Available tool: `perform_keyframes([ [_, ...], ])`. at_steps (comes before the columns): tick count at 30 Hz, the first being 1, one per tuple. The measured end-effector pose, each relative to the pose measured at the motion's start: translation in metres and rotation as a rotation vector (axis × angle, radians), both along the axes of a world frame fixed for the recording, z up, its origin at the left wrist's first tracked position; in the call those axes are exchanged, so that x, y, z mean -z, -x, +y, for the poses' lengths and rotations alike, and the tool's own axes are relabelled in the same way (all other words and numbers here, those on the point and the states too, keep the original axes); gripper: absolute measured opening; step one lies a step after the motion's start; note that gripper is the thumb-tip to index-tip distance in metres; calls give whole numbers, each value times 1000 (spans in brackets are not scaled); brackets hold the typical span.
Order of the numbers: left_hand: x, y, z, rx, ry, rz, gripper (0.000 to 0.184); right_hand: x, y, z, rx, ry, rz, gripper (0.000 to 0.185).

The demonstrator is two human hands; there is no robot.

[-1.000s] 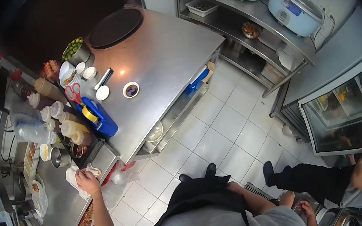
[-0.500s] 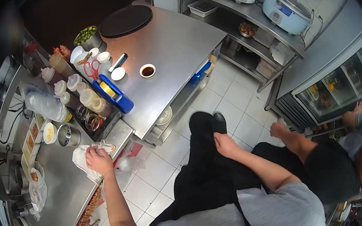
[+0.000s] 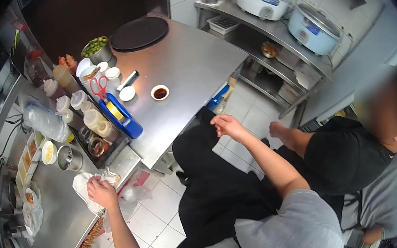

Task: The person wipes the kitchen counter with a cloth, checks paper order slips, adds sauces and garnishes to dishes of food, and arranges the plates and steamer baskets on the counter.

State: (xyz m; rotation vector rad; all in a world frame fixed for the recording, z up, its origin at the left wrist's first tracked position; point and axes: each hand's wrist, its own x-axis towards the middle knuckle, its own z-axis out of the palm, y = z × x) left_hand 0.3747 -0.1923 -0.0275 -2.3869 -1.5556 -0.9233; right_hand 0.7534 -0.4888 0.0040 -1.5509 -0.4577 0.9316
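Head cam: cloth (image 3: pixel 82 188) is seen at approx. 8 o'clock, on counter (image 3: pixel 64 215) edge; it's best pressed w/ flat fingers, kept from slipping off. L hand (image 3: pixel 102 191) is laid on it, fingers slightly bent, grip can't be told; it's extended twd 11–12. R hand (image 3: pixel 228 126) is raised, pointed twd 10–11, fingers loosely parted, nothing seen held.

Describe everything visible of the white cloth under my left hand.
The white cloth looks like soft fabric, crumpled into loose folds rather than folded neatly, with faint brownish marks toward its right end in the picture. It lies on the steel counter, close to the edge nearest you. Your left hand appears to rest on it, fingers loosely curled, hiding part of it; whether the fingers pinch it cannot be told.
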Motion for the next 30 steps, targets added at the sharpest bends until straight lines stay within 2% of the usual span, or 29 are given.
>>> perform_keyframes([
  [2, 0, -1, 1, 19, 8, 21, 19, 81, -46, 10, 223, 274, 10, 31],
  [4, 1, -7, 4, 10, 14, 25, 19, 192, -91, 13, 234, 537, -401, 39],
  [5, 1, -7, 5, 14, 28, 33, 19, 208, -99, 19, 226, 539, -392, 39],
  [7, 4, -3, 7, 24, 40, 48, 18, 243, -106, 31, 327, 795, -496, 46],
  [8, 4, -5, 8, 17, 43, 60, 18, 255, -105, 39, 315, 798, -488, 46],
  [10, 3, -6, 7, 4, 67, 85, 18, 275, -96, 48, 233, 878, -716, 54],
  [11, 5, -4, 9, 2, 88, 92, 18, 261, -96, 47, 147, 830, -699, 45],
  [12, 7, -4, 9, 3, 99, 107, 18, 259, -96, 47, 137, 841, -686, 45],
  [14, 8, -4, 11, 28, 30, 78, 19, 249, -89, 56, 204, 873, -599, 33],
  [16, 8, -3, 12, 24, 36, 82, 20, 207, -60, 61, 261, 863, -550, 31],
  [19, 9, -3, 11, 27, 29, 83, 21, 181, -22, 54, 245, 889, -419, 35],
  [21, 8, -5, 10, 18, 18, 88, 21, 169, -5, 46, 271, 727, -419, 41],
  [22, 8, -3, 9, 20, 22, 97, 21, 173, -1, 42, 269, 733, -410, 41],
  [24, 8, -5, 10, 10, 51, 62, 19, 188, -6, 40, 420, 663, -433, 42],
  [25, 7, -5, 9, 21, 55, 53, 18, 199, -11, 37, 442, 666, -429, 53],
  [26, 6, -5, 9, 19, 50, 49, 18, 202, -11, 36, 443, 660, -433, 53],
  [28, 5, -7, 8, 12, 45, 62, 16, 208, -15, 37, 513, 799, -117, 64],
  [30, 3, -7, 11, 24, 29, 57, 15, 200, -23, 43, 479, 825, -116, 67],
])
